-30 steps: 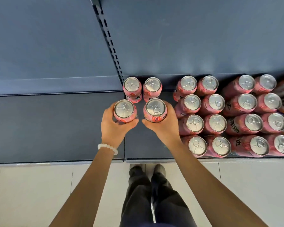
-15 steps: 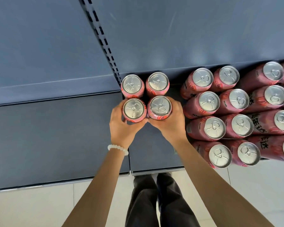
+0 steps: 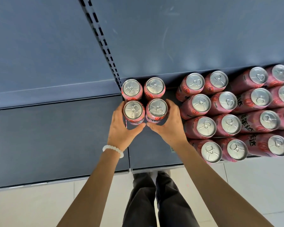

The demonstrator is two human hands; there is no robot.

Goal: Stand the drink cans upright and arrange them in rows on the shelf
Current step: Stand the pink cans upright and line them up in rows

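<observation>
Four pink drink cans stand upright in a two-by-two block at the back left of the dark blue shelf (image 3: 154,153). My left hand (image 3: 121,128) grips the front left can (image 3: 132,110). My right hand (image 3: 168,126) grips the front right can (image 3: 158,108). Both front cans sit close against the back left can (image 3: 131,88) and the back right can (image 3: 155,86). My thumbs nearly meet in front of the cans.
To the right a large block of pink cans (image 3: 236,115) stands in several rows up to the shelf's front edge. A slotted upright post (image 3: 102,41) runs up the back panel. The left shelf section (image 3: 56,136) and pale floor tiles (image 3: 31,208) lie nearer me.
Both hands pushed their two cans back against the rear pair. The camera moved closer and shifted left, so the right block of cans now sits nearer the frame edge.
</observation>
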